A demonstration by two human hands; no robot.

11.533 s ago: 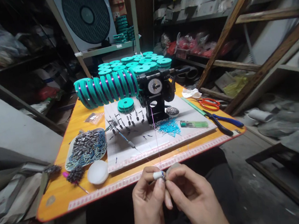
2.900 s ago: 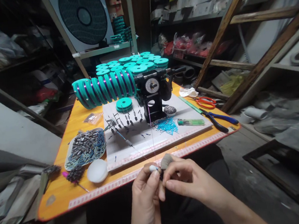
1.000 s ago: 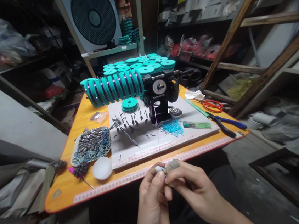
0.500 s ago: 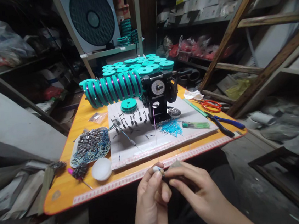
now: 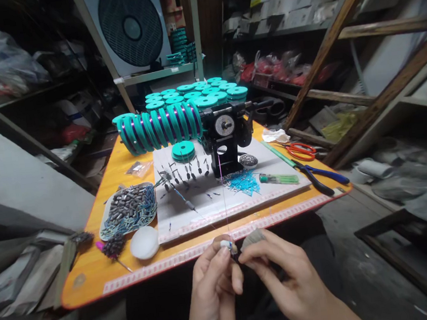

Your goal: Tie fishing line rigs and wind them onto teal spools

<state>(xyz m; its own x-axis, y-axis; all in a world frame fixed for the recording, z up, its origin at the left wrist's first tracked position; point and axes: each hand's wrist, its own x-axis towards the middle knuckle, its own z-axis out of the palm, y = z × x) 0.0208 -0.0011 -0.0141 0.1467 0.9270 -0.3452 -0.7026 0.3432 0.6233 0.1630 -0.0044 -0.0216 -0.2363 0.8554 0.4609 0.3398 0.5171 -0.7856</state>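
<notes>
My left hand (image 5: 215, 287) is closed, thumb and forefinger pinching a thin line (image 5: 224, 194) that comes down from the black winding device (image 5: 225, 153). A small white and blue piece (image 5: 226, 244) shows at those fingertips; its kind is unclear. Just to the right, my right hand (image 5: 286, 269) has its thumb and forefinger pressed together. What they hold, if anything, is hidden. Greyish wrapping (image 5: 254, 238) covers one of its fingers. A row of teal spools (image 5: 160, 127) wound with purple line sits on the device's shaft.
On the white board (image 5: 212, 218) lie blue slender pieces (image 5: 244, 182), a green-capped tube (image 5: 278, 178) and a bowl of small metal parts (image 5: 249, 161). A tray of sinkers (image 5: 126, 205), a white dish (image 5: 144, 242), pliers (image 5: 316, 177) and red-handled scissors (image 5: 301, 151) surround it.
The fingertips of my two hands have come slightly apart. More of the white and blue piece now shows at my left fingertips. The line stays stretched.
</notes>
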